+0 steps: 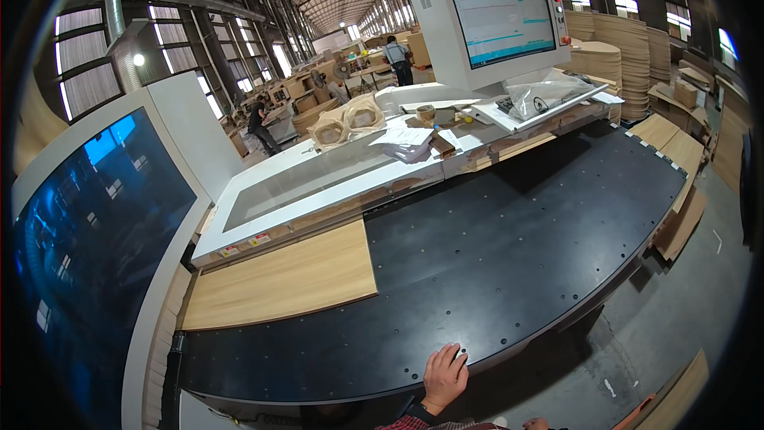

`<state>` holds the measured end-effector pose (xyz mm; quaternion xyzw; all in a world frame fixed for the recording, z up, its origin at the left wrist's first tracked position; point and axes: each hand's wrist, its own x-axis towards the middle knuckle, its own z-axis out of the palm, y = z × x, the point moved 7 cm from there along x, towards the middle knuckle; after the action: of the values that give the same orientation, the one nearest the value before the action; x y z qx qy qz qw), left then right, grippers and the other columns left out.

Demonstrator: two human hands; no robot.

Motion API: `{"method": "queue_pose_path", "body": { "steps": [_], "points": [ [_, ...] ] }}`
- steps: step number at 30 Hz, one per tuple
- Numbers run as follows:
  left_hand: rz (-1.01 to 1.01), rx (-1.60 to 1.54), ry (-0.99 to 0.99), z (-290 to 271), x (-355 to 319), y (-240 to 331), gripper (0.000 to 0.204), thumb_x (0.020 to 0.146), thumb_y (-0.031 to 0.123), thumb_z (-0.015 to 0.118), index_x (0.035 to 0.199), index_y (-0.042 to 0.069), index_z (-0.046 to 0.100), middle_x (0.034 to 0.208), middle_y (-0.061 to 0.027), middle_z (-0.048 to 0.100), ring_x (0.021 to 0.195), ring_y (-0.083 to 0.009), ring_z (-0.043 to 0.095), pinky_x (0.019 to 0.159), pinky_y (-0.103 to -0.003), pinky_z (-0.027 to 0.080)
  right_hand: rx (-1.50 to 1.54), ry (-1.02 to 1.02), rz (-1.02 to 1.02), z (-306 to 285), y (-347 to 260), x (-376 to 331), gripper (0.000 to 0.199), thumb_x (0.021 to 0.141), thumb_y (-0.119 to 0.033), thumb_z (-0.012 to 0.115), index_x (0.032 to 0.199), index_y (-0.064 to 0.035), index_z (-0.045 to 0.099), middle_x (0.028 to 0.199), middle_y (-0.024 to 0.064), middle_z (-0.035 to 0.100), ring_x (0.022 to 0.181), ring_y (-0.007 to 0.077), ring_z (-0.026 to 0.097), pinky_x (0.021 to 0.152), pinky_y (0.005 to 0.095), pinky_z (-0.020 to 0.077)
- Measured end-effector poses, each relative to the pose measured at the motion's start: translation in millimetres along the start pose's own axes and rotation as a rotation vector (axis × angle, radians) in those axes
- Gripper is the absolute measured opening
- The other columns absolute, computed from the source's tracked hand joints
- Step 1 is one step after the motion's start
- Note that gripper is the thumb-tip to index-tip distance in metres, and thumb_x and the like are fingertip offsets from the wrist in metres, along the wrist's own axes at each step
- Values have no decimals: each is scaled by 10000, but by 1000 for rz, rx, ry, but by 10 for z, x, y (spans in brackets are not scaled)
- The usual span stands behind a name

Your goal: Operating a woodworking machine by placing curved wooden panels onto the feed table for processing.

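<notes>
My left hand (446,378) rests palm down on the near edge of a black machine table (477,271) dotted with small holes. Its fingers lie on the surface and hold nothing. Only a sliver of my right hand (536,424) shows at the lower edge, off the table, with its fingers hidden. A light wood-grain board (282,277) lies flat on the table's left part, against the white machine beam. My left hand is to the right of this board and apart from it.
At left stands a machine housing with a dark glossy window (103,247). A monitor (503,28) rises over the far side. Papers (404,142), a tape roll (426,114) and plastic-wrapped rolls (364,114) sit on the beam. Board stacks (622,64) stand right; two people are far behind.
</notes>
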<state>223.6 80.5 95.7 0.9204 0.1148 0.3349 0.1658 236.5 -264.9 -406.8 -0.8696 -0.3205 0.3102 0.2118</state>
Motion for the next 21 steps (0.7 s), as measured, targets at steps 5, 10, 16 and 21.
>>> {"method": "queue_pose_path", "body": {
  "steps": [5, 10, 16, 21],
  "points": [
    [5, 1, 6, -3, 6, 12, 214, 684, 139, 580, 891, 96, 614, 1060, -73, 551, 1043, -249, 490, 886, -395, 357, -47, -10, -8, -15, 14, -13, 319, 733, -356, 551, 872, -69, 566, 896, 208, 555, 828, 381, 517, 695, 487, 430],
    [15, 27, 2, -13, -12, -8, 228, 687, 148, 585, 907, 93, 606, 1069, -73, 543, 1039, -243, 488, 877, -389, 361, -128, -128, -8, -102, -120, -13, 308, 730, -342, 556, 872, -70, 572, 903, 209, 558, 844, 378, 519, 703, 487, 430],
    [24, 0, -10, -2, 18, 65, 233, 691, 146, 579, 917, 94, 605, 1073, -74, 541, 1050, -244, 481, 882, -388, 357, -70, -62, 73, -19, 90, -69, 242, 732, -278, 541, 862, -81, 598, 920, 218, 561, 877, 370, 523, 736, 472, 429],
    [20, 17, -11, -17, -7, 25, 230, 692, 151, 578, 915, 98, 604, 1075, -75, 539, 1052, -245, 480, 881, -389, 358, -113, -76, 24, -74, -50, -42, 250, 748, -281, 522, 891, -88, 590, 941, 204, 562, 893, 369, 518, 760, 470, 424]
  ]
}}
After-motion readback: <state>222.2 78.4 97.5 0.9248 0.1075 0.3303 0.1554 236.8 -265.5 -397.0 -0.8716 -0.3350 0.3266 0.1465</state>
